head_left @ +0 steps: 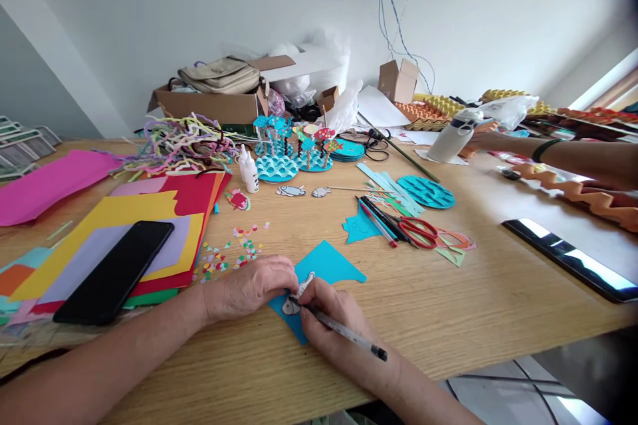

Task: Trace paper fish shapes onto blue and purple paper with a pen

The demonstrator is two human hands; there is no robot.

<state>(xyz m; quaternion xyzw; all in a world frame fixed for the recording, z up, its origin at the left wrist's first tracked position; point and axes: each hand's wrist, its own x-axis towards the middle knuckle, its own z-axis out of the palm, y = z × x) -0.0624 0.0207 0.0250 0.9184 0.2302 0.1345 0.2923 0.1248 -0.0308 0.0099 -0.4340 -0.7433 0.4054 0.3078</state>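
My left hand [252, 289] lies on the wooden table [448, 305], fingers curled and pressing down a small white paper fish [298, 295]. The fish rests on a piece of blue paper [331, 264]. My right hand [333, 319] grips a pen [349, 334], its tip at the fish. Both hands are close together near the table's front edge.
A black phone [115, 271] lies on a stack of coloured paper sheets [124, 219] at left. Red-handled scissors [417, 231] and pens [381, 219] lie at centre right. Glue bottles [249, 172], blue paper wave models [299, 149], pipe cleaners [179, 139] and boxes stand behind. Another person's arm [573, 156] reaches in at right near a tablet [568, 257].
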